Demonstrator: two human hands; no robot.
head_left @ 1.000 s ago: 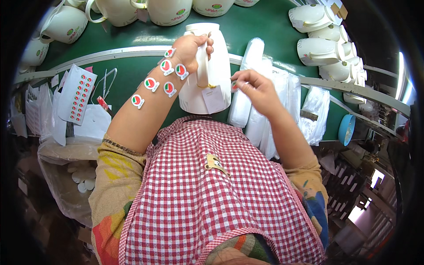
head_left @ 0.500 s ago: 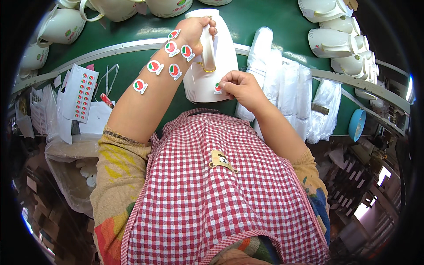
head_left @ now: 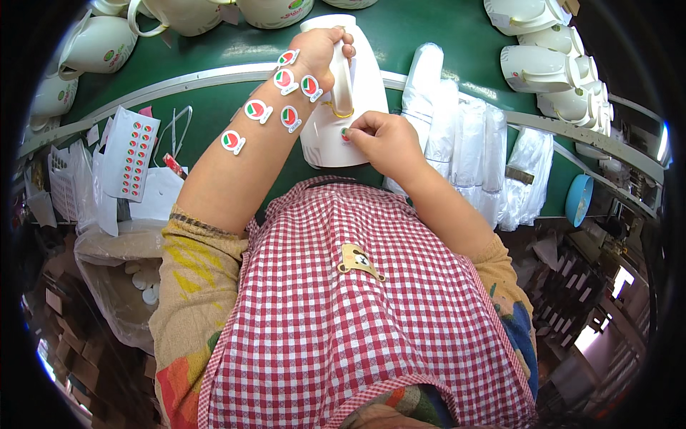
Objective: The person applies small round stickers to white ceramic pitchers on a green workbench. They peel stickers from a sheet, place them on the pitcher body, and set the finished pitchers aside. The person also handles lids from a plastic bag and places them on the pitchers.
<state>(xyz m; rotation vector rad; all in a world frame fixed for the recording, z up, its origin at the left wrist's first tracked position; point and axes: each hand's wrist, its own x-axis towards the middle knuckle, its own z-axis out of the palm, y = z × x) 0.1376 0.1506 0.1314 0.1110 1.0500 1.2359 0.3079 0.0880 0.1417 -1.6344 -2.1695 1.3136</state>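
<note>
A white jug (head_left: 368, 79) lies on its side at the edge of the green table, handle facing up. My left hand (head_left: 323, 61) is closed round the jug's handle (head_left: 342, 86), which has a thin gold band near its lower end. Between thumb and finger, my right hand (head_left: 391, 146) pinches a small red and green sticker (head_left: 346, 134) against the jug's side. My fingers partly cover that sticker. Several similar round-topped stickers (head_left: 257, 111) are stuck along my left forearm and wrist.
Rolled clear plastic bags (head_left: 464, 139) lie at right, with a blue bowl (head_left: 578, 200) beyond. More jugs stand at far left (head_left: 103, 46) and lie stacked at far right (head_left: 539, 68). A sticker sheet (head_left: 134, 154) hangs at left above a plastic-lined bin (head_left: 118, 250).
My right hand has moved slightly left and up, bringing the sticker from near the jug's edge to below its handle. My left hand stays on the handle.
</note>
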